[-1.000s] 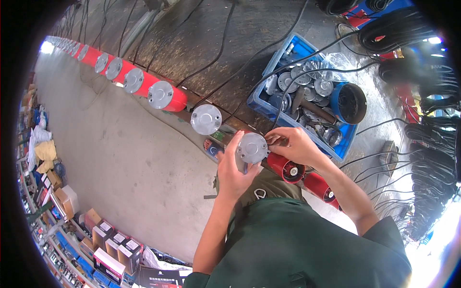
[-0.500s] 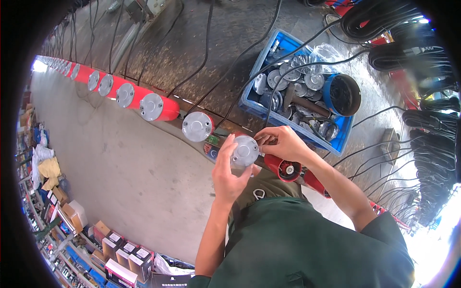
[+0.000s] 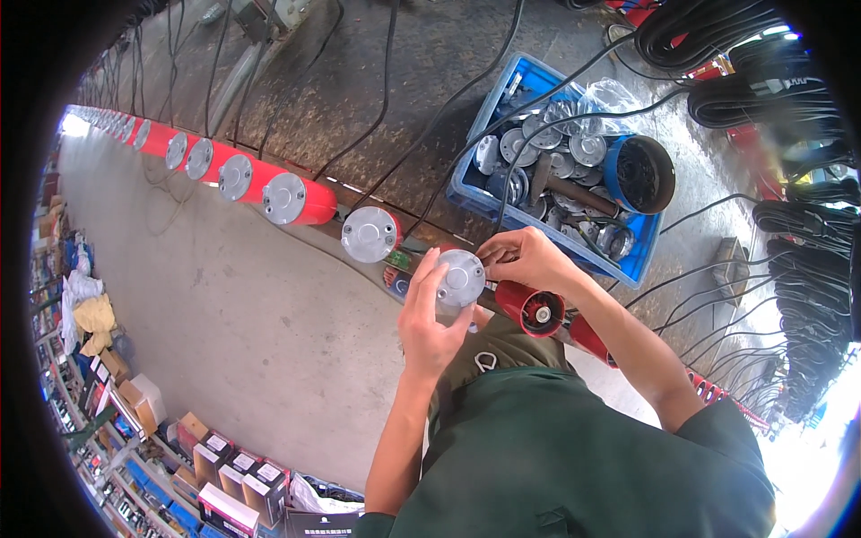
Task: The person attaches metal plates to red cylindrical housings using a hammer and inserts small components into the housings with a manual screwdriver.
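Silver round end cap (image 3: pixel 464 277) sits on the end of a red cylinder at the bench edge. Curled around the cap's left and lower rim, my left hand (image 3: pixel 425 325) grips it with fingers and thumb. On the other side, my right hand (image 3: pixel 536 265) has its fingertips pinched together against the cap's upper right rim; what they hold is hidden. Just right of the cap lies an uncapped red cylinder (image 3: pixel 531 309), its inside showing a pale centre. To the left, another red cylinder wears a similar silver cap (image 3: pixel 369 235) with small screw holes.
Beyond my hands stands a blue crate (image 3: pixel 462 186) with silver caps, a hammer (image 3: pixel 578 195) and a round blue tub (image 3: pixel 613 175). Capped red cylinders (image 3: pixel 316 204) line the bench edge leftward. Black cables (image 3: pixel 448 108) cross the bench; coiled bundles (image 3: pixel 753 99) lie at right.
The cap and my left hand have shifted slightly right and up. My right fingertips have drawn closer together beside the cap's rim.
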The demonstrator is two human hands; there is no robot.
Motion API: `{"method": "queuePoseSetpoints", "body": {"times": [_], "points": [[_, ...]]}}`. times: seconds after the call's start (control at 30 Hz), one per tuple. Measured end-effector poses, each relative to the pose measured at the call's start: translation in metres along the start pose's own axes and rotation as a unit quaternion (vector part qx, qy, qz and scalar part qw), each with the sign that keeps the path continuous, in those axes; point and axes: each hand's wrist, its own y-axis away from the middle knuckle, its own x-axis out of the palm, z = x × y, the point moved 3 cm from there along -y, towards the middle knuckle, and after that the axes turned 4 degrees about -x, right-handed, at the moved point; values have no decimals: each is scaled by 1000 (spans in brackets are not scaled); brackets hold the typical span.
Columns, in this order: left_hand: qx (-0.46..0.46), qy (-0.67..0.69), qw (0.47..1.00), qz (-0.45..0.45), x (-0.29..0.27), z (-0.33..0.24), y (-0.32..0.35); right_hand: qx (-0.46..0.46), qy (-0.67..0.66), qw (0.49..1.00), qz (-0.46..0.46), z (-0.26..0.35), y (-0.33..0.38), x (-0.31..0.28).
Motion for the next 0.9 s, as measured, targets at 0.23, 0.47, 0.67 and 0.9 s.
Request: {"method": "queuePoseSetpoints", "body": {"times": [0.23,0.47,0.67,0.9], "points": [[-1,1,1000,-3,0,3,1,-17,29,999,2,6,1,-14],[5,5,1000,-1,2,6,2,-30,127,965,-227,-9,10,-88],[-25,22,999,19,2,8,4,-11,173,940,-293,-16,18,-115],[-15,36,999,39,0,11,2,-75,183,961,-192,12,27,-57]]}}
